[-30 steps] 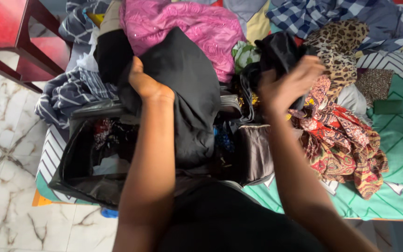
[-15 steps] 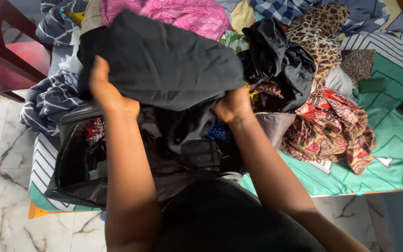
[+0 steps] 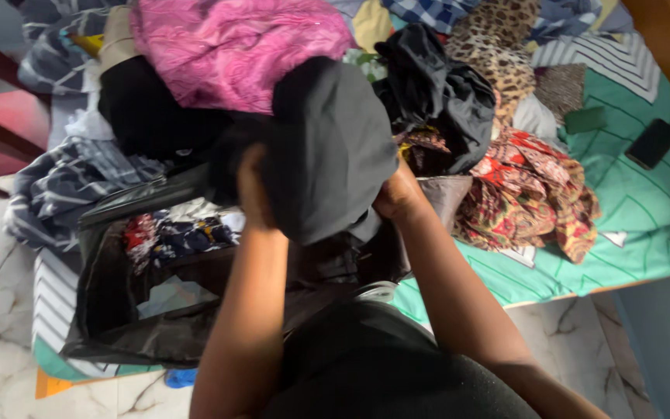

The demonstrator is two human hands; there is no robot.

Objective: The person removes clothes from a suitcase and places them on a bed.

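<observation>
Both hands, left hand (image 3: 253,190) and right hand (image 3: 397,194), grip the dark garment (image 3: 327,147) above the open black bag (image 3: 118,310); better keep its edges even, pink cloth (image 3: 226,46) at eleven o'clock.

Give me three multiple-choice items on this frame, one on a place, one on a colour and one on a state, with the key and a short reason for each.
1. Where does the dark phone lie?
A. On the green bedsheet at the right
B. Inside the open black bag
C. On the marble floor

2. What colour is the garment that both hands hold?
A. Pink
B. Dark grey to black
C. Leopard print

3. How do the hands stand on that garment?
A. Both closed on it
B. Only the left closed on it
C. Both open and clear of it

Key:
1. A, the phone rests on the green sheet, apart from the clothes pile.
2. B, the held cloth is dark, while the pink garment lies behind it.
3. A, the left hand and right hand both grip the cloth's lower edge above the bag.
</observation>
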